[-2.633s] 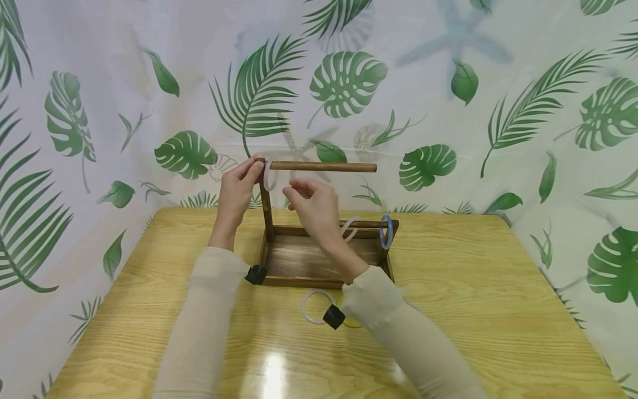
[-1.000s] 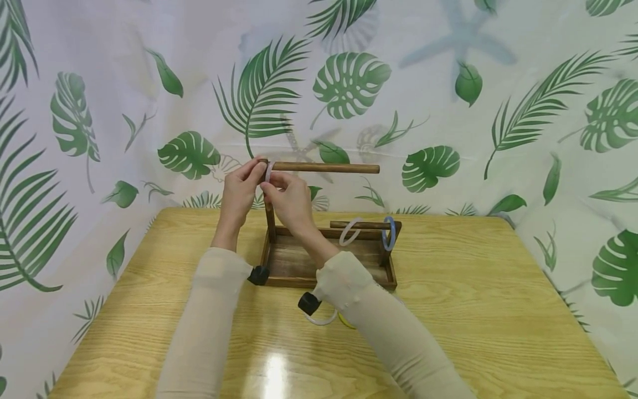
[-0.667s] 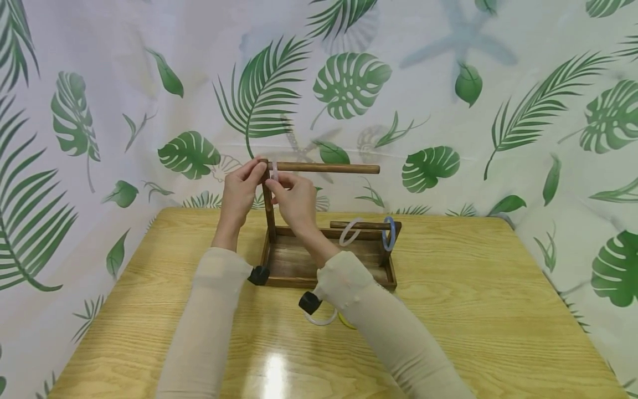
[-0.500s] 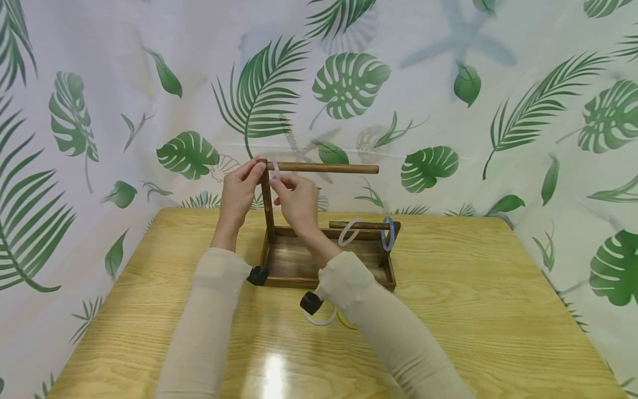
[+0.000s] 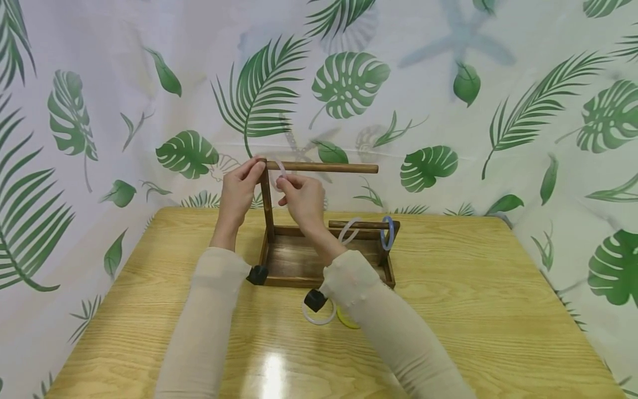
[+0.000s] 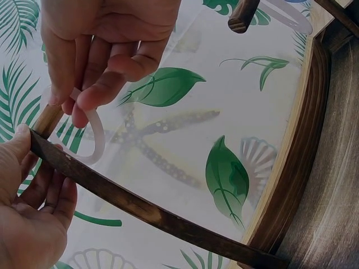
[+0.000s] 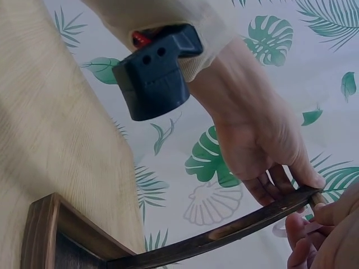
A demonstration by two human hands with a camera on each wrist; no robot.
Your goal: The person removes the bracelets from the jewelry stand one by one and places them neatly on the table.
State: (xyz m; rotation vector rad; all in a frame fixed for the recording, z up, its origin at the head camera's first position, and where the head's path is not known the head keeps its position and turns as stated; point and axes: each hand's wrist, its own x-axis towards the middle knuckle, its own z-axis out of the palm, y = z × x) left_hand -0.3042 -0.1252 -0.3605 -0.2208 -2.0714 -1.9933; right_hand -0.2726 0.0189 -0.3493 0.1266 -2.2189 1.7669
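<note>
A dark wooden bangle stand has a tall post (image 5: 267,205) at its left, with an upper rod (image 5: 329,167) running right from its top. My left hand (image 5: 238,191) grips the top of that post between thumb and fingers. A pale translucent bangle (image 5: 282,167) hangs on the upper rod near the post. My right hand (image 5: 305,202) pinches its lower right side, and it leans to the right. The left wrist view shows the bangle (image 6: 98,137) looped round the rod by the post top. The right wrist view shows it mostly hidden by fingers.
On the stand's shorter lower rod (image 5: 366,225) hang a whitish bangle (image 5: 347,233) and a blue bangle (image 5: 382,234). A white bangle (image 5: 319,323) and a yellow bangle (image 5: 346,318) lie on the table before the tray (image 5: 294,281), partly covered by my right wrist camera and sleeve.
My right hand, earlier apart from the upper bangle, has reached left and pinched it. Since then it has drawn the bangle slightly right, tilting it. My left hand stays on the post.
</note>
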